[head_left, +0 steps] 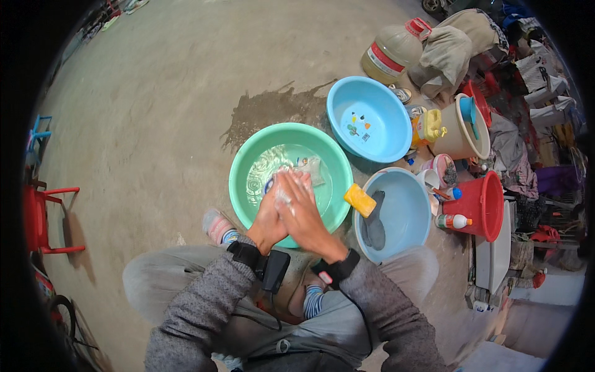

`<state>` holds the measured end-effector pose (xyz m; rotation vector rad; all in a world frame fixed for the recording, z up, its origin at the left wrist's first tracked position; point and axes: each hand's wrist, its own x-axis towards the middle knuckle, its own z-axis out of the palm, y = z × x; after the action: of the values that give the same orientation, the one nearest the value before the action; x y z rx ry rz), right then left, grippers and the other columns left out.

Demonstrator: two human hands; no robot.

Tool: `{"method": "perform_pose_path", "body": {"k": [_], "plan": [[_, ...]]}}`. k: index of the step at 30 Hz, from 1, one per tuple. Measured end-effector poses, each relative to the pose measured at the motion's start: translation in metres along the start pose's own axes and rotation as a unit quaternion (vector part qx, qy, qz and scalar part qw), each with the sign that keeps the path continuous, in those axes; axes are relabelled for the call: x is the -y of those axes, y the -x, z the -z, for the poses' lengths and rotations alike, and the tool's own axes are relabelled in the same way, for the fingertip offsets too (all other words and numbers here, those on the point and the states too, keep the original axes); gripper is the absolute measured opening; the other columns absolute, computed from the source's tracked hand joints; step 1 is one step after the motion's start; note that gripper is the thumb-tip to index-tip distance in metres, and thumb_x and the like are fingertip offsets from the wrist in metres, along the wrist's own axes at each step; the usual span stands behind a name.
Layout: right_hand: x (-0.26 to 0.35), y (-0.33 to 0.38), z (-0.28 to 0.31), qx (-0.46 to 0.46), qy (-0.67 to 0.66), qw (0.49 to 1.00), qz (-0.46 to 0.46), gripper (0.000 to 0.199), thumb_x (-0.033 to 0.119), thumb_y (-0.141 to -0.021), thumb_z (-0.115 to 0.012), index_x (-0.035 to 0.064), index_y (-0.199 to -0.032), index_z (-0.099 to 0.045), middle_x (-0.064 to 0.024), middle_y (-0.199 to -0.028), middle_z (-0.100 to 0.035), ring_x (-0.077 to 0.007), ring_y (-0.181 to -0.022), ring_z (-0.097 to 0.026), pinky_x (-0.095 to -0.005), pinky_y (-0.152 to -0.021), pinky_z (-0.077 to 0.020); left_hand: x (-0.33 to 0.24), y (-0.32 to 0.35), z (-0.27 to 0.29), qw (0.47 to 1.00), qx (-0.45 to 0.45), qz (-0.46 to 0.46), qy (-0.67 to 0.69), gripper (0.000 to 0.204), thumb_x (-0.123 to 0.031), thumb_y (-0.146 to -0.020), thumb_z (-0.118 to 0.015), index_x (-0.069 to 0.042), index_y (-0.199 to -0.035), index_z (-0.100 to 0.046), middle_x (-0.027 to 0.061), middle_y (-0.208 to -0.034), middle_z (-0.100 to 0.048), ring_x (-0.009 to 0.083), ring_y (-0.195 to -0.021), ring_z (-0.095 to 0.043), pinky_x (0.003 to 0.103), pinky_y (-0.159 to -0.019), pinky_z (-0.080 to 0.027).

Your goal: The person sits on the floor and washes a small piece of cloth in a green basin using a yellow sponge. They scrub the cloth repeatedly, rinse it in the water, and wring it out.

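Observation:
My left hand (268, 218) and my right hand (302, 218) press together over the green basin (240, 209), the right one lying across the left. White suds cover the fingers. Pale, sudsy material shows at the fingertips, but what lies between the palms is mostly hidden. Shallow water (263, 166) fills the basin, and a whitish piece of fabric (317, 170) lies in it just beyond my hands. A yellow bar of soap (360, 200) rests on the near left rim of a light blue basin (416, 226), beside a dark grey sock (375, 228) inside it.
Another blue basin (347, 115) stands farther back, near a large jug (390, 53). On the right are a yellow bottle (427, 127), a beige bucket (455, 139), a red bucket (489, 208) and a white bottle (453, 221). A red stool (40, 220) stands left.

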<state>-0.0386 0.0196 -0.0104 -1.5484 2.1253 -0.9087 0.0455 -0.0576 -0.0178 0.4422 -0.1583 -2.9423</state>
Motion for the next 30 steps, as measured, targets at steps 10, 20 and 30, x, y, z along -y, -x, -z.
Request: {"method": "perform_pose_path", "body": {"k": [10,20,30], "plan": [[-0.008,0.000,0.001,-0.059,0.043,0.994,-0.077,0.052,0.031,-0.098,-0.039,-0.0006,-0.139,-0.039,-0.0224,-0.147,-0.033,-0.0344,-0.140,-0.025,-0.0527,-0.114,-0.0098,0.004,-0.002,0.004,0.997,-0.031,0.012,-0.066,0.051,-0.043,-0.101,-0.033,-0.009,-0.139,-0.039,0.0078,-0.139,-0.046,0.0212,-0.127,-0.044,0.039,-0.109,-0.035],[-0.029,0.004,-0.005,-0.138,0.050,0.982,-0.114,0.048,0.029,-0.098,-0.040,0.0023,-0.138,-0.043,-0.0182,-0.148,-0.034,-0.0337,-0.140,-0.025,-0.0543,-0.113,-0.0097,0.007,-0.001,-0.004,0.993,0.036,-0.056,-0.101,0.047,-0.033,-0.103,-0.033,-0.007,-0.141,-0.034,0.0072,-0.142,-0.043,0.0207,-0.130,-0.042,0.037,-0.110,-0.033],[-0.035,-0.001,0.000,-0.185,-0.015,0.975,-0.120,0.044,0.021,-0.096,-0.040,0.0000,-0.134,-0.047,-0.0206,-0.144,-0.040,-0.0350,-0.137,-0.031,-0.0563,-0.110,-0.0161,0.013,0.000,-0.002,0.997,-0.024,0.016,0.077,0.042,-0.029,-0.103,-0.034,-0.004,-0.138,-0.037,0.0097,-0.138,-0.047,0.0218,-0.128,-0.044,0.041,-0.112,-0.031]]}}
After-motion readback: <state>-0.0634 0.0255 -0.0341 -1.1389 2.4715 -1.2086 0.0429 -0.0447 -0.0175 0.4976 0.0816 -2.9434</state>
